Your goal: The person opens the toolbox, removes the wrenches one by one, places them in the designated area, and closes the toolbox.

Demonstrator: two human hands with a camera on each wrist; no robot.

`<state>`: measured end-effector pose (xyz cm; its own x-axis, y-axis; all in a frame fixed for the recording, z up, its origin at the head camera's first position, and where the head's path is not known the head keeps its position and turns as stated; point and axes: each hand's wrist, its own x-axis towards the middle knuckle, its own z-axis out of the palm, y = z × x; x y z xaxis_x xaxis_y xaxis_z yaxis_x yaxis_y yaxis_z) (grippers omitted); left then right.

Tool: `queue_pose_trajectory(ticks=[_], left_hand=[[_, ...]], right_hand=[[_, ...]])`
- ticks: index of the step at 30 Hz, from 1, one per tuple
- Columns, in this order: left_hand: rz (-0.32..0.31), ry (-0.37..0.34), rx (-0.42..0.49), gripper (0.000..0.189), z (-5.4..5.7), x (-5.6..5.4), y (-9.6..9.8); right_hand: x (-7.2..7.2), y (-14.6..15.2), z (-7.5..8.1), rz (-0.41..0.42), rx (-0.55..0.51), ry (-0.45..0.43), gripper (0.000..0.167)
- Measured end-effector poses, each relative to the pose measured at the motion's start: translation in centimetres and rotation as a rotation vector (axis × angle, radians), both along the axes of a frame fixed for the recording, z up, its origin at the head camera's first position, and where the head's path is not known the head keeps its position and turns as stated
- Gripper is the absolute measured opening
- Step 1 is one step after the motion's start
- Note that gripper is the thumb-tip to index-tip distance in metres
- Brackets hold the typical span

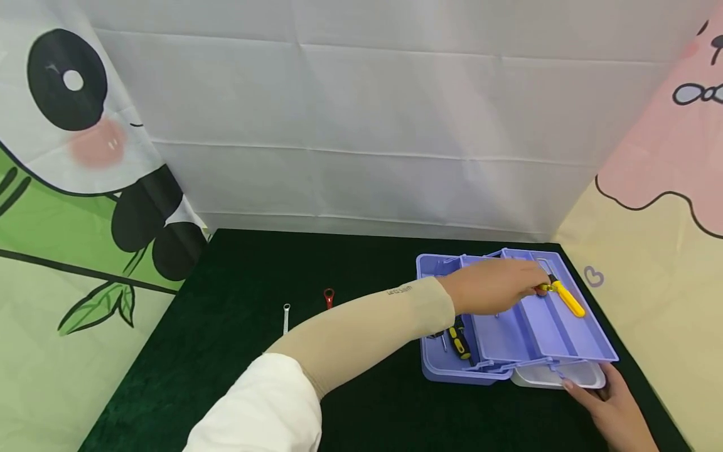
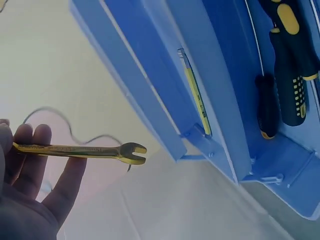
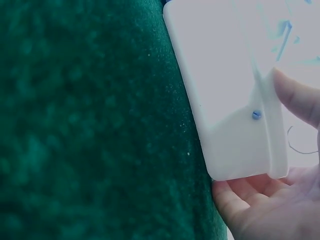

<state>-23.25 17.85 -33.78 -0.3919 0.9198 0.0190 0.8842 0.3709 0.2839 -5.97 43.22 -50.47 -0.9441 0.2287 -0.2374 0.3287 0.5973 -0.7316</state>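
Observation:
My left hand (image 1: 497,285) is over the raised tray of a lavender toolbox (image 1: 465,378). It holds a yellow open-ended wrench (image 2: 90,151), whose forked end points away from the fingers. Close to that hand, a yellow-handled tool (image 1: 569,299) with a black neck lies across the tray. At the box's near right corner, my right hand (image 1: 618,408) grips the edge of the whitish lid (image 3: 220,100), thumb on one side and fingers beneath the corner. Screwdrivers with black and yellow handles (image 1: 459,342) lie in the lower compartment, partly hidden by the left arm.
On the dark green cloth (image 1: 373,414) to the left lie a silver wrench (image 1: 286,319) and a red wrench (image 1: 329,298), the red one partly covered by the left sleeve. A slim yellow tool (image 2: 197,100) shows in the tray. White fabric (image 1: 361,125) hangs behind the table.

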Motion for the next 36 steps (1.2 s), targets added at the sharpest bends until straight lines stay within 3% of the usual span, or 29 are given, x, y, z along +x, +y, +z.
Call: queue_pose_trajectory(ticks=[8, 13, 16, 18, 23, 30, 36], left_hand=[[0.004, -0.038, 0.261, 0.027, -0.5, 0.1, -5.6], [0.013, -0.076, 0.461, 0.023, -2.0, 0.5, -9.4], [0.053, -0.129, 0.557, 0.02, -2.9, 0.8, -11.3], [0.1, -0.171, 0.584, 0.017, -3.2, 0.9, -12.6], [0.234, -0.263, 0.556, 0.013, -4.1, 0.9, -15.7], [0.409, -0.383, 0.54, 0.016, -6.4, 0.5, -20.1], [0.615, -0.511, 0.596, 0.011, -8.2, 0.3, -22.8]], right_hand=[[0.0, -0.2, -0.3, -0.027, -0.063, 0.029, 0.106], [0.2, -0.3, -0.6, -0.031, -0.09, 0.07, 0.102], [0.4, -0.3, -0.8, -0.027, -0.109, 0.097, 0.099], [0.4, -0.3, -0.8, -0.023, -0.122, 0.11, 0.098], [0.4, -0.2, -1.1, -0.01, -0.124, 0.107, 0.098], [0.4, -0.3, -1.1, -0.006, -0.122, 0.091, 0.1], [0.3, -0.2, -0.9, -0.011, -0.11, 0.08, 0.101]])
